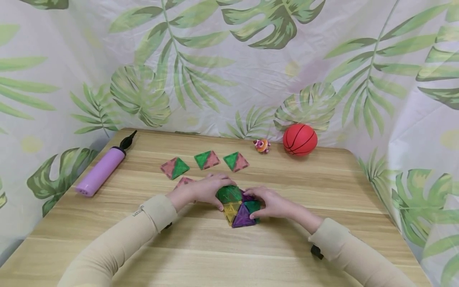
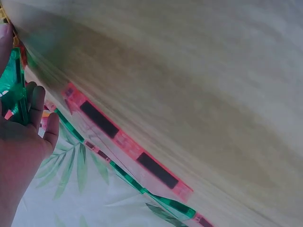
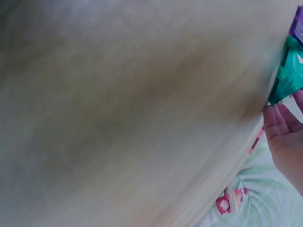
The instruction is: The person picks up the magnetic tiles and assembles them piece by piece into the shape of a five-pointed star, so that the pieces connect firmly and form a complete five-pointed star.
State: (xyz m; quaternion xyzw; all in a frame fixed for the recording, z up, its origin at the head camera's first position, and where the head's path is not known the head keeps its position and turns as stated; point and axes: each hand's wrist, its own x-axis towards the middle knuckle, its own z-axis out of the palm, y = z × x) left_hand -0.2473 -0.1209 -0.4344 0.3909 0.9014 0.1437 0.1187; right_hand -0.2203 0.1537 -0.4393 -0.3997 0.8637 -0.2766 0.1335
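Between both hands stands a built shape of see-through magnetic tiles, with a yellow tile (image 1: 231,209), a purple triangle tile (image 1: 244,217) and a dark green tile (image 1: 253,206) facing the camera. My left hand (image 1: 206,191) grips a green tile (image 1: 229,194) at the shape's upper left, thumb low and fingers over the top. On the other side, my right hand (image 1: 272,202) holds the shape with the thumb in front and the fingers behind. The right wrist view catches the green side tile (image 3: 288,78) at those fingertips. The shape's back is hidden.
Flat pink-and-green tile pairs lie beyond the hands: left (image 1: 175,168), middle (image 1: 206,160) and right (image 1: 236,161). Another pink tile (image 1: 184,182) is partly behind the left hand. A purple hand pump (image 1: 102,171), a small toy figure (image 1: 262,146) and a red ball (image 1: 300,139) sit farther out.
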